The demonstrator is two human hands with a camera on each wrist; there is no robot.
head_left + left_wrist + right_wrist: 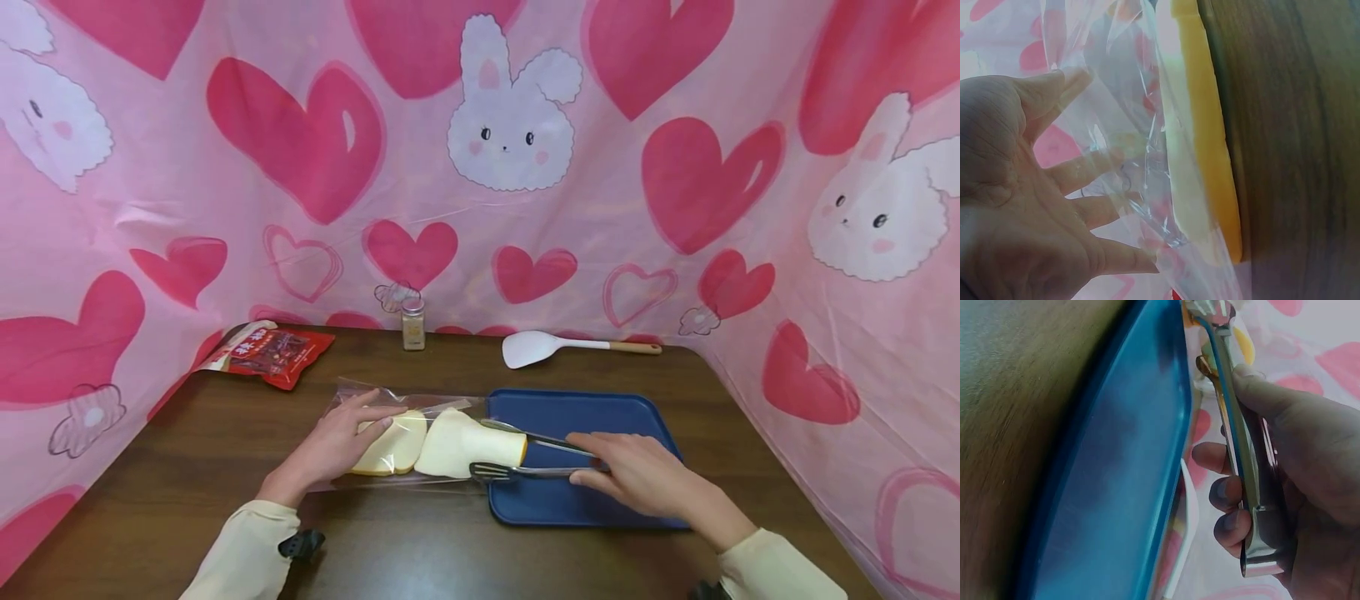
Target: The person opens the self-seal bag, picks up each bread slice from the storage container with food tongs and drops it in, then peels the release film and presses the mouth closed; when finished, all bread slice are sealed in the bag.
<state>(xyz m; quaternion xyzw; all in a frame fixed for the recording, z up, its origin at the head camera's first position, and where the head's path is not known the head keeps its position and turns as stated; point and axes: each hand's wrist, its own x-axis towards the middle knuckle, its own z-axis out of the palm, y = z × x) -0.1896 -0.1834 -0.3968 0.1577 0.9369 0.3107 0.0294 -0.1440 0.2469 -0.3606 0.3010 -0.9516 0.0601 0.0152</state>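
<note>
Pink cloth with hearts and rabbits surrounds the work on 3 sides. Its foot meets a dark brown wood-grain table, which bears everything else.

The blue tray lies flat at the right; no slice rests wholly on it. Just left of it lies the clear bag, its mouth facing the tray. A red pack lies at the far left, and a white spatula lies behind the tray.

The tongs reach across the tray's left rim, 1 arm on each side of the right slice. The right hand has its fingers curled round the tongs. The left hand rests on the bag with its fingers spread apart.

At least 2 pale slices with yellow edges show. The left slice lies in the bag, beside the left hand's fingers. The right slice spans the bag's mouth, its near end narrowed between the tongs and over the tray's rim. So the work looks about midway: 1 slice is in the bag, while the other remains to be settled, in or out, I cannot tell.

Smallest is a jar, upright by the back cloth.
</note>
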